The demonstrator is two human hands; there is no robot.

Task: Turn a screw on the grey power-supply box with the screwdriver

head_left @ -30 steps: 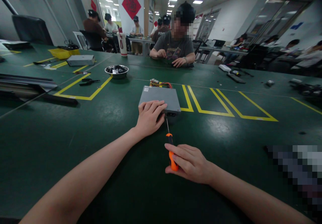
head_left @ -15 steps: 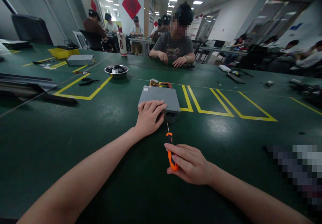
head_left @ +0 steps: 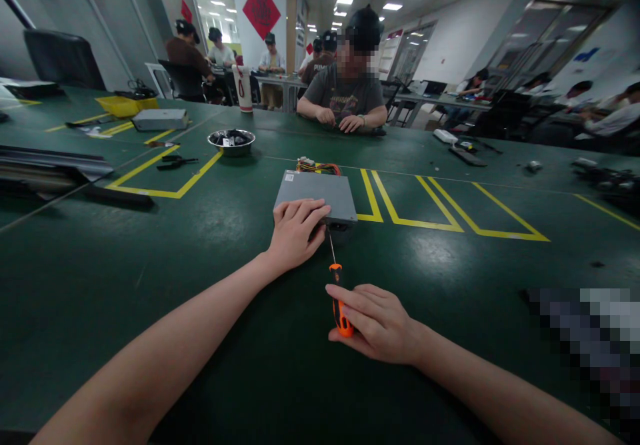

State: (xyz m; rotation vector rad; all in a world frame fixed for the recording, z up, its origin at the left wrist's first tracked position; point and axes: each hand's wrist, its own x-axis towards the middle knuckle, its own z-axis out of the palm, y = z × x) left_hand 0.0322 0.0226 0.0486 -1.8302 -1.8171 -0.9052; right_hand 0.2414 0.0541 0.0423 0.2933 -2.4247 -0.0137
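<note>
A grey metal computer power supply point(head_left: 320, 188) lies on the green table in front of me, its near side facing me. My left hand point(head_left: 297, 232) steadies it, with the fingers laid over the top and the thumb at the near side. In my right hand point(head_left: 373, 322) is a screwdriver point(head_left: 343, 315) with an orange and black handle, gripped between thumb and fingers. The thin shaft points away from me, and its tip meets the near side beside my left thumb. Whether a screw sits there is too small to tell. Coloured cables point(head_left: 325, 167) stick out behind the power supply.
Behind it to the left stands a steel bowl point(head_left: 231, 140) with dark parts. Another grey metal box point(head_left: 160, 120) and a yellow bin point(head_left: 127, 104) are farther left. Yellow tape outlines mark the table point(head_left: 220, 225). Across it sits a person point(head_left: 345, 92) with both hands on the tabletop.
The screwdriver handle appears turned slightly within my right hand, and that hand has shifted a little left. My left hand and the power supply stay almost in place.
</note>
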